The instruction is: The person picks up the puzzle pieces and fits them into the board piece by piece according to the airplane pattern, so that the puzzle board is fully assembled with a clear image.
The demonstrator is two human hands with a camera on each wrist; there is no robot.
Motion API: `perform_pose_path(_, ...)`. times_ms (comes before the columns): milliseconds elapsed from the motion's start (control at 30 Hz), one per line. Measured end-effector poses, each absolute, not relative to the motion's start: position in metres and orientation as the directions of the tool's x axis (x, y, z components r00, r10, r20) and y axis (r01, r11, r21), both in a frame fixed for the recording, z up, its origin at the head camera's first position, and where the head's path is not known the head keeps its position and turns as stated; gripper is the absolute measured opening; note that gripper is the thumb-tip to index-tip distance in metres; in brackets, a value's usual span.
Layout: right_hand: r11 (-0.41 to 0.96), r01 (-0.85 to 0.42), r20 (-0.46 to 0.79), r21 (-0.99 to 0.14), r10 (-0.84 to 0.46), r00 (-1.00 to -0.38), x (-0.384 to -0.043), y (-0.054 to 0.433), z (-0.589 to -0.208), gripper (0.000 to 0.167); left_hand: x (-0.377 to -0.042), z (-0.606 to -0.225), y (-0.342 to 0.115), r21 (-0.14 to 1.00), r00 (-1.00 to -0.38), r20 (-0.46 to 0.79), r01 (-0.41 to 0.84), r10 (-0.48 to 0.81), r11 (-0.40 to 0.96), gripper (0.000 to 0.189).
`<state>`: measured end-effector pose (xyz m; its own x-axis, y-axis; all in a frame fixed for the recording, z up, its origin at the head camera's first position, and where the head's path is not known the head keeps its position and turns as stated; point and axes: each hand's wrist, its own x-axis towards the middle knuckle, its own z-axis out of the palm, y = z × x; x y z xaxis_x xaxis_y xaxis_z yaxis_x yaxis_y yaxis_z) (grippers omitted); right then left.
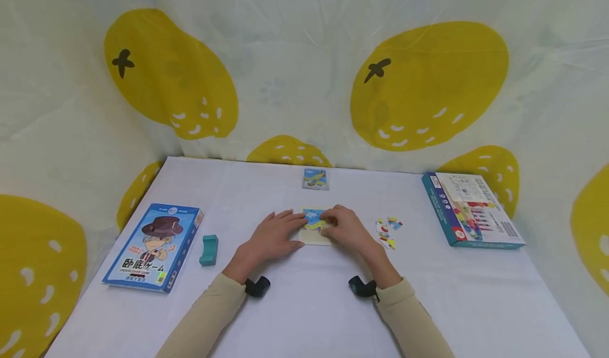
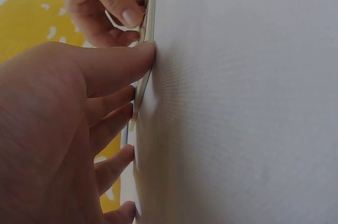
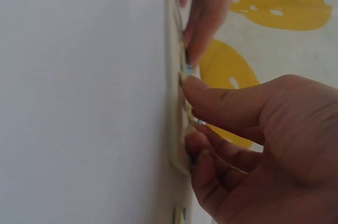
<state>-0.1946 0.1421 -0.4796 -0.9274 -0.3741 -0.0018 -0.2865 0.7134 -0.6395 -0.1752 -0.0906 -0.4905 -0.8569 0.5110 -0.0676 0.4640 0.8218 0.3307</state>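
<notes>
A small puzzle board (image 1: 311, 237) lies on the white table between both hands, with blue and yellow airplane pieces in its upper part. My left hand (image 1: 273, 235) rests at the board's left side; its fingers are fairly straight, and the thumb touches the near edge in the left wrist view. Over the right part of the board, my right hand (image 1: 349, 228) pinches a puzzle piece between thumb and fingers, mostly hidden by them. In the right wrist view the fingertips are down at the board (image 3: 174, 102). Several loose puzzle pieces (image 1: 387, 242) lie to the right of that hand.
A picture card (image 1: 315, 179) of a yellow airplane lies behind the board. On the left are a blue game box (image 1: 154, 247) and a teal notched block (image 1: 208, 250). A flat box with a teal edge (image 1: 471, 210) lies at the right, before the patterned cloth backdrop.
</notes>
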Motion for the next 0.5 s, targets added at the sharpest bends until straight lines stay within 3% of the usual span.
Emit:
perform_pose_path(167,0.722,-0.282,0.011,-0.632,-0.355,-0.935,-0.1937,0.1394,-0.4800,0.026,-0.1760,-0.4903,-0.0911,0.335,-0.854,-0.055,0.473,0.518,0.815,0.062)
perform_pose_path(500,0.720,-0.243,-0.017,-0.649,-0.334,-0.943,-0.1926,0.1374,-0.4807,0.034,-0.1706,-0.4887,-0.0878,0.273,-0.822,-0.052,0.535,0.567,0.800,0.056)
